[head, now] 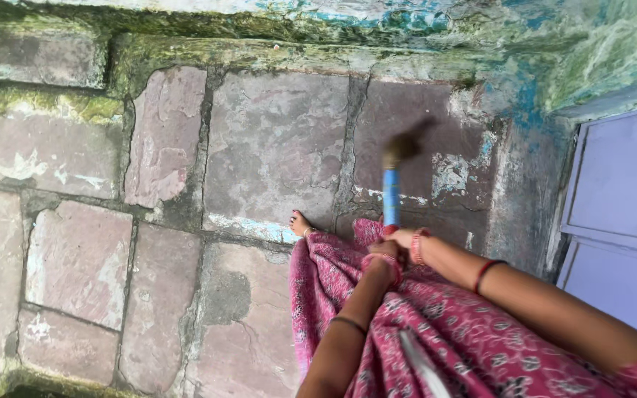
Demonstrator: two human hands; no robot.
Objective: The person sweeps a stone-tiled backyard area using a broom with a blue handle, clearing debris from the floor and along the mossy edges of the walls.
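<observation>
As arms stretch forward — both hands (392,242) on blue broom handle (391,197).

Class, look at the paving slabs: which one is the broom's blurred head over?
The broom head is over the greyish-purple slab at upper right, nearest the lilac door.

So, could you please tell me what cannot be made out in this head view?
- Broom: its brush end is motion-blurred.
- Left hand and right hand: overlapping on the handle, so the fingers' grip is hidden.
- Purple door: cut off by the right edge.
</observation>
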